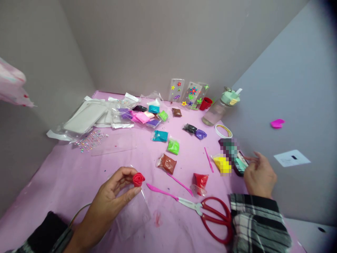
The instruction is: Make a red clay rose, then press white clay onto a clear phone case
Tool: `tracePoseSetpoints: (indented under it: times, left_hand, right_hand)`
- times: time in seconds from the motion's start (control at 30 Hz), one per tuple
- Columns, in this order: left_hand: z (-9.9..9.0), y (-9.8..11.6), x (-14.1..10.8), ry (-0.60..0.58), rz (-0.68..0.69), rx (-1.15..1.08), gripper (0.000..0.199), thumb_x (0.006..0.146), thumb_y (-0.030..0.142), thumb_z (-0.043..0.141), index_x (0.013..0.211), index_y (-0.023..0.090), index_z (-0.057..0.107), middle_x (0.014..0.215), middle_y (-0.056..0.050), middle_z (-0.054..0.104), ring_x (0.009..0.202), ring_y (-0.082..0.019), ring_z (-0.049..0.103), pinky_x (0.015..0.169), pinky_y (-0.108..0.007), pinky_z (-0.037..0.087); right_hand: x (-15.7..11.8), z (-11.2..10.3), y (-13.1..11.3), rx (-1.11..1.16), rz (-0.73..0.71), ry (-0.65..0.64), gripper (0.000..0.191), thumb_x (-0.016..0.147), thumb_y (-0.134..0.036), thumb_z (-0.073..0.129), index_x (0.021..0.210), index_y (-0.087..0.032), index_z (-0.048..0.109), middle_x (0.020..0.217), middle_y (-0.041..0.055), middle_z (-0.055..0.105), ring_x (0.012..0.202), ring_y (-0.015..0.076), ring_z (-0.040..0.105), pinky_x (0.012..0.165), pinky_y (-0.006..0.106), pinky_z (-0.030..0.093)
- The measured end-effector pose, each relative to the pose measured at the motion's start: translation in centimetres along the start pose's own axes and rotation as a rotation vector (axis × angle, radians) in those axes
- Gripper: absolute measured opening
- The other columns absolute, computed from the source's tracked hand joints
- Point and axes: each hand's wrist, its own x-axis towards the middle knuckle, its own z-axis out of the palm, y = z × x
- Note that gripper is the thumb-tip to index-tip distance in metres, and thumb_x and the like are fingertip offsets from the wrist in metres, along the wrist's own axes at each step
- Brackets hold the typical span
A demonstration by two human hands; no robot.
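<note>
My left hand [113, 196] pinches a small red clay rose [138, 179] between thumb and fingers, above a clear phone case [134, 214] lying on the pink cloth. At the right edge of the table, my right hand [259, 174] reaches to a phone [240, 165], a fingertip at its side, holding nothing that I can make out. Red-handled scissors [216, 218] lie between the hands, with a pink modelling knife [160, 190] at their tip. Behind them are an opened packet of red clay [201, 182] and a second pink tool [180, 184].
Packets of brown [167, 163], green [173, 146] and yellow clay [222, 164] lie mid-table. Wrapped cases [85, 116] and gems [91, 140] are at the left. Decorated cases [192, 93], a red cup [205, 103], a bottle [217, 110] and tape [223, 131] stand or lie behind.
</note>
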Motion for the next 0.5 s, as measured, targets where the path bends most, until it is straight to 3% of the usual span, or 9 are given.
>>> tracePoseSetpoints:
  times: [0.5]
  left_hand:
    - [0.01,0.05,0.04,0.003,0.012,0.014,0.019,0.086,0.036,0.073,0.097,0.025,0.063,0.099,-0.001,0.064,0.099,-0.021,0.066,0.091,-0.03,0.051]
  right_hand:
    - [0.01,-0.11,-0.08,-0.025,0.023,-0.016,0.053,0.085,-0.016,0.043,0.135,-0.013,0.059,0.104,0.0133,0.077,0.101,0.032,0.069,0.089,0.045,0.052]
